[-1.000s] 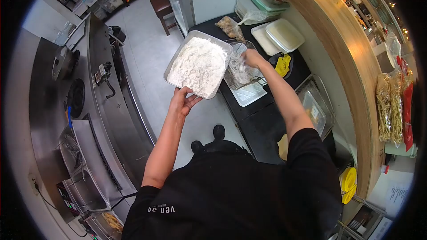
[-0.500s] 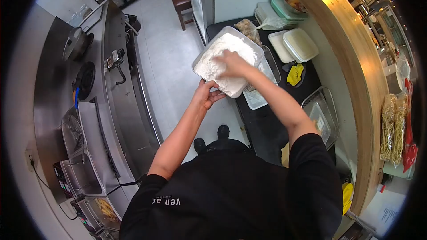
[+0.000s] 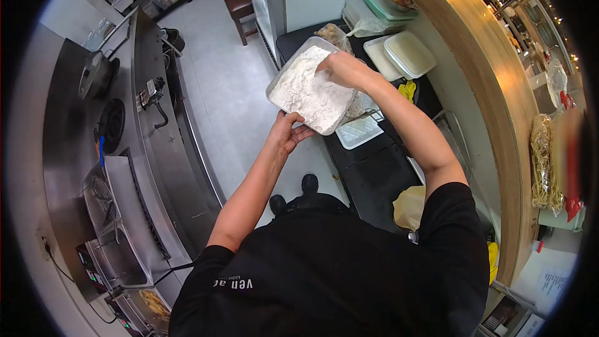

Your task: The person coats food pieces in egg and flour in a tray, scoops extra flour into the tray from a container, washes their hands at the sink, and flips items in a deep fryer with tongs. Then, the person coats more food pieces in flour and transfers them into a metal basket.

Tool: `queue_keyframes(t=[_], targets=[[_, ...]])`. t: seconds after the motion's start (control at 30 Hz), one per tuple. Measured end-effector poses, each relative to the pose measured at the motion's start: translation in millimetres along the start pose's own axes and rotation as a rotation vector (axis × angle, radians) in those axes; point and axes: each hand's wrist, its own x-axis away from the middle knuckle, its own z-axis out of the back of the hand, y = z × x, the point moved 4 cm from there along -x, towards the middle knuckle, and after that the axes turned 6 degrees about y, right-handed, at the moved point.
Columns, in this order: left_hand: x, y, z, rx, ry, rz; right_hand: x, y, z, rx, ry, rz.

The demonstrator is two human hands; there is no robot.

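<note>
My left hand grips the near edge of a metal tray, thumb over the rim and fingers underneath. White flour fills the tray, which is held up beside the black counter. Over the tray's right side, my right hand is closed, its fingertips at the flour; what they hold, if anything, I cannot make out. A wire basket is partly hidden behind the tray and my right forearm. Just below it on the counter lies a white plastic tray.
Two pale containers, a bag of food and a yellow cloth-like item are on the counter. A steel cooking line runs along the left. A brown stool stands on the floor ahead.
My right hand went from the wire basket to the middle of the flour, then to the tray's right side, its fingers now drawn together. The flour tray moved right, over part of the counter.
</note>
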Motion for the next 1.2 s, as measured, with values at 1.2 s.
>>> queue_keyframes(t=[1.2], targets=[[-4, 0, 2, -0.022, -0.019, 0.035, 3, -25, -89, -0.040, 0.046, 0.112]])
